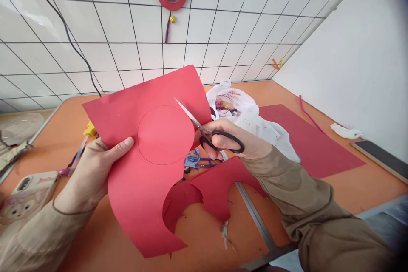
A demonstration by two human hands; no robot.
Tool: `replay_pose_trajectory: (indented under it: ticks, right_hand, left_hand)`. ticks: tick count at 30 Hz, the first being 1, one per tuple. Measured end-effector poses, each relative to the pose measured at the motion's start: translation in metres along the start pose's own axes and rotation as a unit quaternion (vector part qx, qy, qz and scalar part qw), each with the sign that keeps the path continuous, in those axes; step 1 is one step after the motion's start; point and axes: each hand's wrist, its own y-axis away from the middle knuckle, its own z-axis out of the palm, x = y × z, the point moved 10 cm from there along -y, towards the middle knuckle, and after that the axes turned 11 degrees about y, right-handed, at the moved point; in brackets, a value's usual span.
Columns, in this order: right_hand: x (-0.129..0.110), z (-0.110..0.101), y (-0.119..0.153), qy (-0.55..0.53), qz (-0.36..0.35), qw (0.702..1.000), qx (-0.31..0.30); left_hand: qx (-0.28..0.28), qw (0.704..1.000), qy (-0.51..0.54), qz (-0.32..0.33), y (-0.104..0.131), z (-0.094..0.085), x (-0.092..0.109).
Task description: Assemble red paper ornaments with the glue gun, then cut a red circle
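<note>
A sheet of red paper (pixel 127 123) with a drawn circle is held up over the table. My left hand (pixel 91 165) grips its left side, thumb on the front and fingers behind. In my right hand (pixel 236 136) is a pair of scissors (pixel 204 129) with black handles. The blades are at the circle's right edge, one of them showing in front of the paper. Part of the circle's right outline is cut, and a curved notch opens below it. Red paper offcuts (pixel 213 187) with curved edges lie on the table beneath.
The orange table (pixel 204 242) stands against a tiled wall. White plastic bags (pixel 236 102) hold small items at the back. Another red sheet (pixel 306 144) and a dark phone-like slab (pixel 382 157) lie right. A phone in a cartoon case (pixel 28 195) is left; purple-handled scissors (pixel 207 162) lie behind the paper.
</note>
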Motion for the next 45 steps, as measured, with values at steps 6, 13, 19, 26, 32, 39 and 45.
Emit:
replay_pose_trajectory:
  ticks: [6, 13, 19, 26, 32, 39, 45]
  right_hand:
    - [-0.0047, -0.0002, -0.0002, 0.019, -0.016, 1.0, -0.008]
    - [-0.0005, -0.0005, 0.0, 0.001, -0.017, 1.0, 0.007]
    - [-0.0015, -0.0014, 0.0008, 0.005, -0.013, 1.0, 0.013]
    - [0.0003, -0.0028, 0.0004, -0.016, -0.001, 1.0, 0.019]
    - [-0.0009, -0.0025, 0.0013, -0.037, -0.006, 0.999, 0.025]
    - [0.0001, -0.0032, 0.0019, -0.041, 0.0, 0.999, 0.036]
    - [0.0001, -0.0038, 0.0012, -0.028, -0.006, 0.999, 0.035]
  left_hand:
    - [0.008, 1.0, 0.005, 0.003, 0.0032, 0.0008, -0.0002]
    - [-0.004, 1.0, -0.003, 0.008, 0.0019, -0.0007, -0.001]
    - [-0.003, 1.0, 0.005, 0.012, 0.0035, 0.0033, -0.0008]
    - [-0.008, 1.0, 0.017, 0.025, 0.0024, 0.0044, -0.0008]
    - [-0.017, 0.999, 0.032, 0.031, 0.0043, 0.0062, -0.0049]
    - [-0.004, 0.999, 0.038, 0.038, 0.0073, 0.0055, -0.0054]
    - [-0.022, 0.998, 0.038, 0.043, 0.0064, 0.0083, -0.0073]
